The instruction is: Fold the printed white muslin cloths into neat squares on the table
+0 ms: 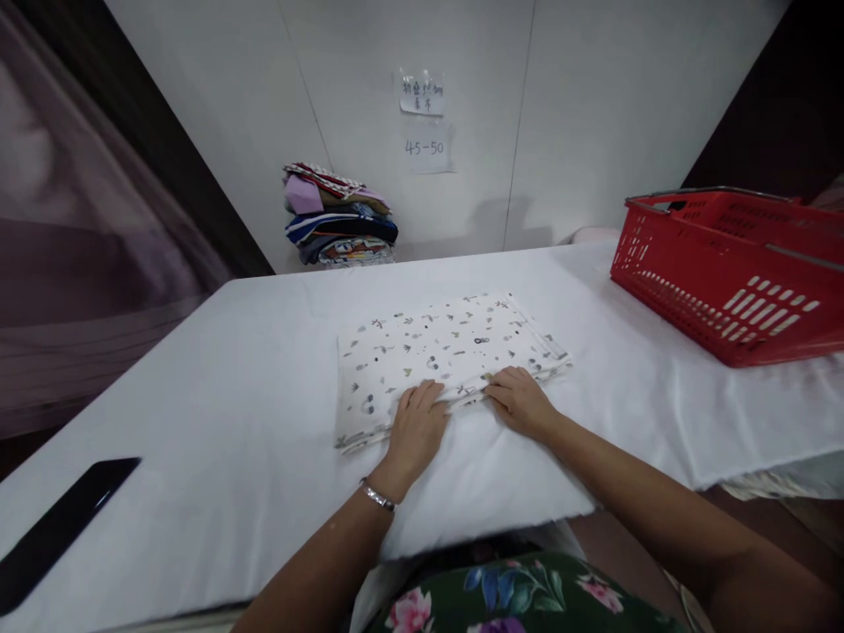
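Note:
A white cloth (435, 347) printed with small grey, green and black motifs lies folded into a flat rectangle before me. Layered edges show along its near side. My left hand (420, 422), with a silver bracelet at the wrist, has its fingers closed over the middle of that near edge. Just to its right, my right hand (519, 400) grips the same edge, its fingers curled on the cloth. The thumbs are partly hidden, and the underside of the cloth cannot be seen.
A white-covered table (264, 378) spans the view. On it, a red plastic basket (731, 281) stands at the right and a black phone (66, 527) lies at the left. A stack of folded fabrics (339, 215) rises at the back, by a wall with paper signs (427, 148).

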`<state>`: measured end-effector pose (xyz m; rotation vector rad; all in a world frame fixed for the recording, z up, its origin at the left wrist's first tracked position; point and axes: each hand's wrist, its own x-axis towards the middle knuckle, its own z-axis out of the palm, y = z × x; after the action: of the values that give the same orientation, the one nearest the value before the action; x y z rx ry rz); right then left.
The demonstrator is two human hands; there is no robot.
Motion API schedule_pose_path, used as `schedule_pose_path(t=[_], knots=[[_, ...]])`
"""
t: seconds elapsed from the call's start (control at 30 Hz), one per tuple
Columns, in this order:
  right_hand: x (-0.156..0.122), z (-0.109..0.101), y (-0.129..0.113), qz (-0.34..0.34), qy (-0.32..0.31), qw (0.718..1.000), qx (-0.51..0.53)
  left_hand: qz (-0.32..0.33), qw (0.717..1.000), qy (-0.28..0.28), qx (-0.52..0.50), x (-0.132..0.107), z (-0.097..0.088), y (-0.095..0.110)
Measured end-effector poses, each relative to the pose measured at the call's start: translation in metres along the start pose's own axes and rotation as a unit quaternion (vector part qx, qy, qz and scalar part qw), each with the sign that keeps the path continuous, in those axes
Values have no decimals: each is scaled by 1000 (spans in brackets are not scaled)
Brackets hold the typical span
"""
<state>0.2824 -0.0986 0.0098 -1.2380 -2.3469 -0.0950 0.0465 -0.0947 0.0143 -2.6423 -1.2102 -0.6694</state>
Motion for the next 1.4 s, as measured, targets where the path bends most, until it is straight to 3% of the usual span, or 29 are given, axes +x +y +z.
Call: schedule_pose_path(t=[0.5,0.93,1.4], knots=[[4,3,-8,-21,-5,1000,-15,-115,993,-29,30,-34,-21,-29],[29,27,-35,-86,22,995,-36,-85,996,-6,1,-36,-24,-29],[23,21,-37,-83,-22,996,10,-115,993,-33,-18,-49,-29,-31]])
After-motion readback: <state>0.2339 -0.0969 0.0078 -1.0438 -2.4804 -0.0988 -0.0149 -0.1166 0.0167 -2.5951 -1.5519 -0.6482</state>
